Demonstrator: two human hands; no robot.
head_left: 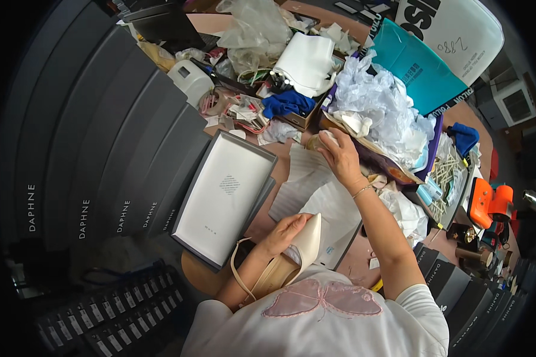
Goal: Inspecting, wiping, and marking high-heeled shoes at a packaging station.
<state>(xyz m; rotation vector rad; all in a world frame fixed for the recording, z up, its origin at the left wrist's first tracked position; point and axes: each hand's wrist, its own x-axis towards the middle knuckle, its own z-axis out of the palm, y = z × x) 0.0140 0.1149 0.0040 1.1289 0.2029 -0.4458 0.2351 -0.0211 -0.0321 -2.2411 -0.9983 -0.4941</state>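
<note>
A cream pointed-toe shoe (308, 241) with a thin strap is in my left hand (283, 236), close in front of my body. The fingers wrap over its upper near the toe, and some pale stuffing shows in its opening. My right hand (341, 157) reaches forward over the table, its fingers curled in beside a small round tan object (315, 141) at the edge of the purple box. What sits between those fingers is too hidden to name. White wrapping paper (315, 190) lies spread between the hands.
Left of the paper rests a grey lid with a white inside (223, 193). Dark shoe boxes (95, 137) stack along the left. Crumpled white tissue (381, 101) fills the purple box (436, 143). An orange tool (488, 202) stands at right, and clutter covers the far table.
</note>
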